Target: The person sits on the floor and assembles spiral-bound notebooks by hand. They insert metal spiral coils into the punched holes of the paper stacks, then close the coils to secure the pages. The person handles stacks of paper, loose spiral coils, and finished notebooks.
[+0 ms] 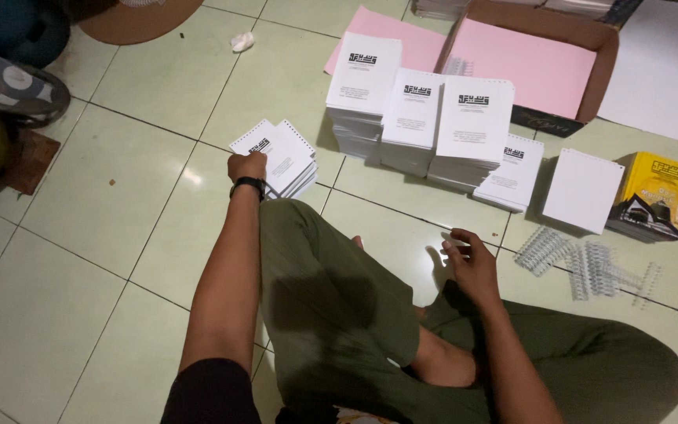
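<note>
Fingers of the left hand (246, 166) are closed on the punched white booklet (275, 155) atop a small fanned pile on the glossy tile floor (80, 259), kept apart from the taller squared stacks (417, 118) beside the cardboard box (547, 67). Right hand (472, 267) hovers half-curled and empty near the springy wire binding coils (586, 267).

Head camera, downward (close overhead)
</note>
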